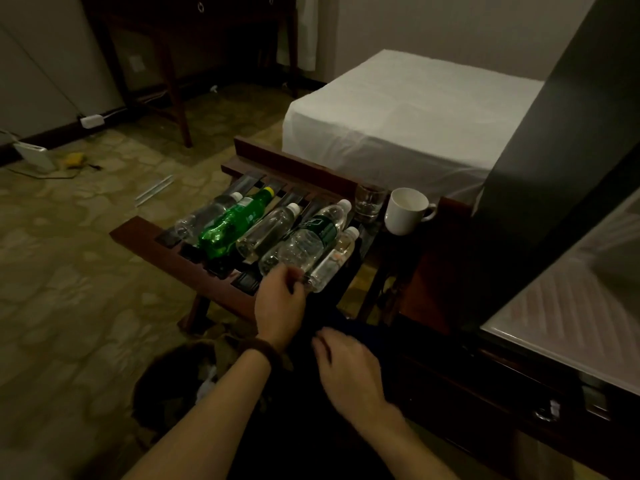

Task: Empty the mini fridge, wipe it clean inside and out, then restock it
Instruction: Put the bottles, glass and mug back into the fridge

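Note:
Several bottles lie side by side on a dark wooden slatted rack (180,261). Among them are a green soda bottle (228,226) with a yellow cap and clear water bottles (268,230). My left hand (280,303) reaches to the rack's near edge, and its fingers close on the base of a clear water bottle with a green label (311,237). Below and to the right, my right hand (349,368) hovers with its fingers loosely curled and apart, holding nothing I can make out. At the right edge stands the open mini fridge door (575,306), its white inner lining facing me.
A small glass (370,201) and a white mug (406,211) stand at the rack's right end. Behind is a bed with a white sheet (398,116). A dark waste bin (173,382) sits by my left forearm. A desk (180,36), a power strip (91,121) and cables are on the carpet at the back left.

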Demonstrator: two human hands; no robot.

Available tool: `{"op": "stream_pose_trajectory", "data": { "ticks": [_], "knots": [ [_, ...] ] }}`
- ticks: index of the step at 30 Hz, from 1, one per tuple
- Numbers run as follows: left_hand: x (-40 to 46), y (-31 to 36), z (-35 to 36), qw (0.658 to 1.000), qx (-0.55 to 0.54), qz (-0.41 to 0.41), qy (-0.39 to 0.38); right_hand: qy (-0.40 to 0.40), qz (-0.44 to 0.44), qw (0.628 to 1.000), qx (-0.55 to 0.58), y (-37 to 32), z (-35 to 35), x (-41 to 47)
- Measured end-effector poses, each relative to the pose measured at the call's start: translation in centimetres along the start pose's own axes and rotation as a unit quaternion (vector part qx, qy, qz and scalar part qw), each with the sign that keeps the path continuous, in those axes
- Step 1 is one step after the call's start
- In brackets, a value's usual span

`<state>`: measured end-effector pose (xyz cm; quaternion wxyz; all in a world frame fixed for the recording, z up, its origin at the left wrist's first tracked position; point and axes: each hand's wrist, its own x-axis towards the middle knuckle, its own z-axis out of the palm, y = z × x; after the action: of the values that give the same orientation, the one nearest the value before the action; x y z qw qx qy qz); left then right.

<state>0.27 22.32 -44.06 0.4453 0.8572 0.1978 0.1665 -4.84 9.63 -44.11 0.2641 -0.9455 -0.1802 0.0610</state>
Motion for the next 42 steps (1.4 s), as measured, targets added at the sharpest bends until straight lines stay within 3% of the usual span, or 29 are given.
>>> {"op": "stream_pose_trajectory", "data": {
  "ticks": [2,6,13,17,22,26,33,36,42],
  "knots": [
    [1.1,0.9,0.4,0.998,0.049,0.028,0.043,0.048,-0.007,0.999,-0.021,-0.6,-1.1,2.2],
    [3.9,2.2,1.6,0.985,0.156,0.068,0.042,0.03,0.029,0.999,-0.001,-0.4,-1.8,6.9],
    [10.1,3.9,4.6,0.928,0.346,0.068,-0.121,0.057,0.063,0.994,0.065,2.8,-1.3,12.2],
    [12.2,3.5,5.4,0.898,0.41,0.045,-0.154,0.064,0.109,0.984,0.13,4.2,-1.3,15.0],
    [12.6,2.3,5.1,0.944,0.299,0.047,-0.131,-0.02,0.289,0.912,0.29,4.7,-1.3,18.7],
    [11.9,2.4,4.0,0.979,0.196,0.039,-0.044,-0.03,0.329,0.899,0.288,3.8,0.2,19.9],
    [11.4,3.4,1.7,0.982,0.183,0.05,-0.011,0.009,0.376,0.868,0.324,3.4,0.9,21.3],
    [10.7,3.3,1.5,0.984,0.17,0.052,-0.013,0.045,0.359,0.858,0.365,4.1,0.5,20.5],
    [7.9,4.7,0.7,0.995,0.058,0.076,-0.015,0.111,0.205,0.894,0.381,4.1,-3.8,15.9]
  ]
}}
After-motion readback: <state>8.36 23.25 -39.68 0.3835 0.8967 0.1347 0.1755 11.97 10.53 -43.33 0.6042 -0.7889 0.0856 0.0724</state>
